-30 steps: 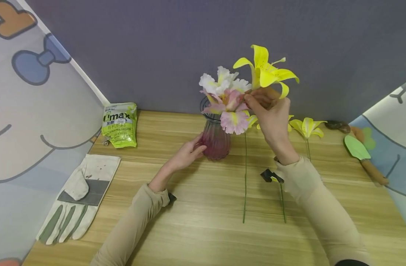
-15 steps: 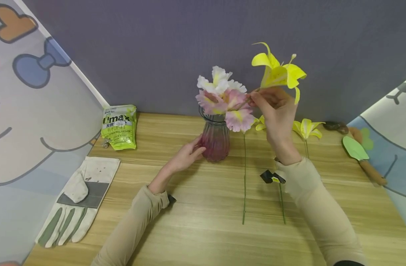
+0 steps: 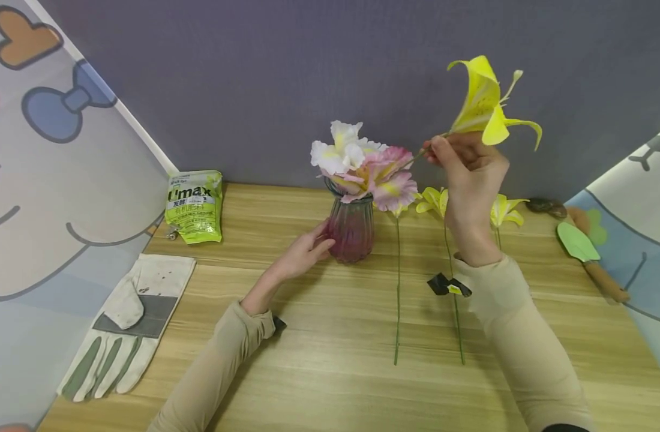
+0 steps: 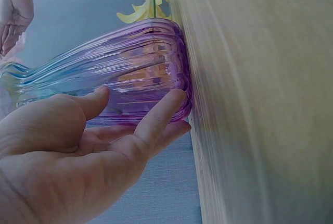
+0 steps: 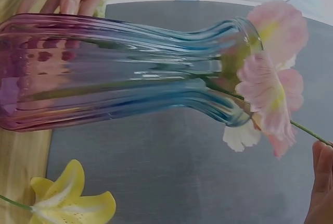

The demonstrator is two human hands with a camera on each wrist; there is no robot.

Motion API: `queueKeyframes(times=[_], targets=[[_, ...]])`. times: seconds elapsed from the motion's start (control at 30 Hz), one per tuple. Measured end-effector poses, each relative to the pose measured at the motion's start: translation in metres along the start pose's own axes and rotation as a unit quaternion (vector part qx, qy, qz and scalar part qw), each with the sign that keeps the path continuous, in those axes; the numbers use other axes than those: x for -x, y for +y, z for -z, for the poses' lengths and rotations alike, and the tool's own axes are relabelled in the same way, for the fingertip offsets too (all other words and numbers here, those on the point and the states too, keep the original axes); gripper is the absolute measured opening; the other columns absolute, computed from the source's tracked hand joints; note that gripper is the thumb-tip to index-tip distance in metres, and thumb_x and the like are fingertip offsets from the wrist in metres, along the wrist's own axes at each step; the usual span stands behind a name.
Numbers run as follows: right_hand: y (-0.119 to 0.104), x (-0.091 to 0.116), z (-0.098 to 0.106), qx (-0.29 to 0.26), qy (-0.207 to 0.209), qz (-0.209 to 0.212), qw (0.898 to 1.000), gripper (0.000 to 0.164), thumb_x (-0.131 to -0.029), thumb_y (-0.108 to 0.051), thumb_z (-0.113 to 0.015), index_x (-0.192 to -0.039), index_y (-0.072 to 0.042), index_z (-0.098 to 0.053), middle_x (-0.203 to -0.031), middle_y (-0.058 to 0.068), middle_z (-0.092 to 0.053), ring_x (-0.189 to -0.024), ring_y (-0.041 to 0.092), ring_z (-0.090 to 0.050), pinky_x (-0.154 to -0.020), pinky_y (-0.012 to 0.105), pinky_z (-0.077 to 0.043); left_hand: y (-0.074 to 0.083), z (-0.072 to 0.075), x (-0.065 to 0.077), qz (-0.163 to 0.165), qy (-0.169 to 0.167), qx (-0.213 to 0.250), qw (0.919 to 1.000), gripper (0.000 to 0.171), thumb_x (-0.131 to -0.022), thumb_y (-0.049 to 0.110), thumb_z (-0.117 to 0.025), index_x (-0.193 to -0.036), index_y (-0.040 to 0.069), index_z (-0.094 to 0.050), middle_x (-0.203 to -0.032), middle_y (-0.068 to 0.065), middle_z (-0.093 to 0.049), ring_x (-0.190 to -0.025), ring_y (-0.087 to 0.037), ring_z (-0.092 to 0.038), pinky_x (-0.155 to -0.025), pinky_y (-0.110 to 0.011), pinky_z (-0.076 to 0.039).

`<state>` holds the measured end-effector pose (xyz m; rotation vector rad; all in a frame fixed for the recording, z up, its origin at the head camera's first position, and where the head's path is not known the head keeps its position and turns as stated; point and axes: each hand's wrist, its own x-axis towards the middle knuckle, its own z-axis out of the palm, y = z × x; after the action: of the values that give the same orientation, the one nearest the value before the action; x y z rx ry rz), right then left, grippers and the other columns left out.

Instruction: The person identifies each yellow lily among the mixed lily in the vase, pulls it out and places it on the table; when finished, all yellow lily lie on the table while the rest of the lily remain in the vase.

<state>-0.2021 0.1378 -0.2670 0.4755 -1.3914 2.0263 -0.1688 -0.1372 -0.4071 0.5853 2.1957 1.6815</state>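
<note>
A ribbed glass vase (image 3: 351,231), pink at its base and bluish toward the neck, stands upright on the table. My left hand (image 3: 304,252) holds its lower left side, thumb in front and fingers farther round; the left wrist view shows the fingertips by the base. White (image 3: 338,150) and pink flowers (image 3: 392,180) fill the vase's mouth. Above and right of it, my right hand (image 3: 473,183) pinches the stem of a yellow lily (image 3: 486,105). That stem slants down among the pink petals, and the right wrist view shows stems inside the glass (image 5: 140,86).
Several yellow lilies (image 3: 432,201) lie right of the vase, their green stems (image 3: 398,294) pointing toward me. A green fertilizer bag (image 3: 195,207) and a work glove (image 3: 130,324) are on the left. At the right lies a green trowel (image 3: 581,240) with a wooden handle.
My right hand has moved right with the yellow lily, which now leans farther right. The flowers in the vase have shifted slightly. My left hand stays on the vase.
</note>
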Motion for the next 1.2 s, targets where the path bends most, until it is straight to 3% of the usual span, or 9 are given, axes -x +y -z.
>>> queueKeyframes(times=[0.27, 0.77, 1.2], targets=[[-0.008, -0.008, 0.003, -0.019, 0.043, -0.011, 0.999, 0.013, -0.091, 0.01, -0.08, -0.091, 0.018, -0.07, -0.082, 0.023, -0.076, -0.071, 0.028, -0.075, -0.069, 0.031, -0.066, -0.003, 0.001, -0.001, 0.01, 0.009, -0.005, 0.9999, 0.062, -0.115, 0.003, -0.046, -0.166, -0.01, -0.012, -0.165, -0.034, -0.032, -0.148, -0.044, -0.042, -0.108, -0.045, -0.057], [-0.01, -0.021, 0.008, -0.048, 0.091, 0.029, 0.994, 0.021, -0.085, 0.01, -0.085, -0.091, 0.022, -0.069, -0.079, 0.027, -0.073, -0.065, 0.031, -0.07, -0.068, 0.034, -0.066, 0.0, 0.001, -0.003, 0.015, 0.017, -0.025, 0.9994, 0.063, -0.116, 0.006, -0.047, -0.167, -0.01, -0.014, -0.164, -0.034, -0.035, -0.144, -0.045, -0.048, -0.105, -0.042, -0.059], [-0.018, -0.028, 0.011, -0.08, 0.119, 0.034, 0.989, 0.024, -0.086, 0.011, -0.085, -0.091, 0.026, -0.067, -0.078, 0.032, -0.071, -0.063, 0.032, -0.07, -0.067, 0.034, -0.067, 0.0, 0.001, -0.001, 0.018, 0.01, -0.025, 0.9995, 0.063, -0.116, 0.008, -0.047, -0.167, -0.01, -0.013, -0.164, -0.034, -0.035, -0.141, -0.045, -0.052, -0.106, -0.041, -0.059]])
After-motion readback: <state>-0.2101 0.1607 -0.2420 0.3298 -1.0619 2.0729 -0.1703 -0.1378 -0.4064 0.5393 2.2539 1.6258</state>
